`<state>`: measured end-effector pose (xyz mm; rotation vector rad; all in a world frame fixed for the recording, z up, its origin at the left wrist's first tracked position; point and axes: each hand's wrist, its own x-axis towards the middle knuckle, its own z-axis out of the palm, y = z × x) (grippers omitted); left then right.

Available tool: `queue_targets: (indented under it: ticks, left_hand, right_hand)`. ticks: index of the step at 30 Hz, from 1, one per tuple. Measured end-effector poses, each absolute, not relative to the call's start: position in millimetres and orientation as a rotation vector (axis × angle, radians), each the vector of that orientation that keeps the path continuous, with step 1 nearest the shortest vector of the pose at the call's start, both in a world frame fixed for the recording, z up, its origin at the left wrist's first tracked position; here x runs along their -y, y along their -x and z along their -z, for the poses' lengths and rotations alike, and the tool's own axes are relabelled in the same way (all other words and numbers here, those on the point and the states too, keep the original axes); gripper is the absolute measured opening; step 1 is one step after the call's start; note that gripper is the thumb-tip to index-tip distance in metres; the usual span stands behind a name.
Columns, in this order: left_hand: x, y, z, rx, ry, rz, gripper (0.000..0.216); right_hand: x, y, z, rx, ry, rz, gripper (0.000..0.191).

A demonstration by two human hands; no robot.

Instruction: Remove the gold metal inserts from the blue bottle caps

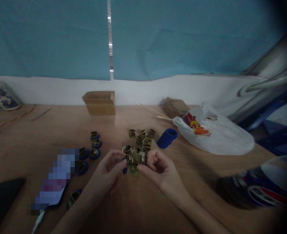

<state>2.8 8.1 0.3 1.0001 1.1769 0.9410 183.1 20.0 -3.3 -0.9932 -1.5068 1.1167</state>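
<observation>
- Brass-coloured caps (139, 140) in the head view: a bare cluster sits mid-table, its near edge between the two hands.
- Done, judging by how things lie: six ringed caps (94, 153), brass seated in blue, stand apart on the left, some just beside the phone (58, 180) and one partly behind the left forearm.
- Left over, it seems: the bare cluster, with no blue around most of its pieces, and the blue ring stack (167, 138) lying tilted beyond the right hand, so perhaps less than half is finished.
- The left hand (113, 167) appears to pinch a small blue piece (124, 169), mostly hidden by its fingers.
- The right hand (161, 170) grips one brass cap (143, 158) between thumb and fingers; whether the two held parts touch, I cannot tell.
</observation>
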Motion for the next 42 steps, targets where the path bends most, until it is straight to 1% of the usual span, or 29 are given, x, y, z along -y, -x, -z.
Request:
queue_targets:
  ticks: [3,5,11,15,24,28,31,35,40,42]
  left_hand:
    - [-5.7,-6.7,-1.3,-1.145,-1.098,-0.844,0.03]
    - [-4.4,-9.3,-1.2,-1.133,-1.164,-0.819,0.03]
    - [0.5,-11.3,0.3,-1.1,-1.291,-0.848,0.029]
    - [3.2,-10.1,-1.1,-1.08,-1.29,-0.916,0.03]
    - [-2.0,-5.8,-2.9,-0.899,-1.144,-0.838,0.026]
    - [-1.0,-7.8,-2.8,-0.876,-1.189,-0.852,0.021]
    - [0.2,-10.1,0.1,-0.839,-1.186,-0.856,0.02]
    - [2.1,-11.3,5.2,-0.847,-1.138,-0.845,0.021]
    - [2.7,-11.9,4.4,-0.898,-1.073,-0.814,0.027]
    - [1.3,-11.2,1.5,-0.929,-1.037,-0.822,0.03]
  right_hand:
    - [-12.7,-180.6,6.8,1.763,1.031,-0.849,0.034]
    - [-8.6,-179.6,8.6,1.909,1.004,-0.729,0.032]
    - [-4.4,-177.4,10.5,2.144,0.855,-0.601,0.03]
    - [-5.0,-178.9,5.5,2.165,0.853,-0.65,0.027]
    - [-4.2,-184.3,-4.1,2.075,0.931,-0.85,0.013]
    - [-2.9,-180.3,-2.2,2.054,0.907,-0.839,0.023]
    - [-3.5,-178.8,-0.7,2.06,0.906,-0.785,0.023]
    - [-4.5,-178.5,-0.1,2.069,0.91,-0.773,0.022]
    - [-2.9,-179.4,-3.6,2.037,0.911,-0.842,0.025]
    - [-2.7,-180.6,-5.4,2.012,0.914,-0.878,0.029]
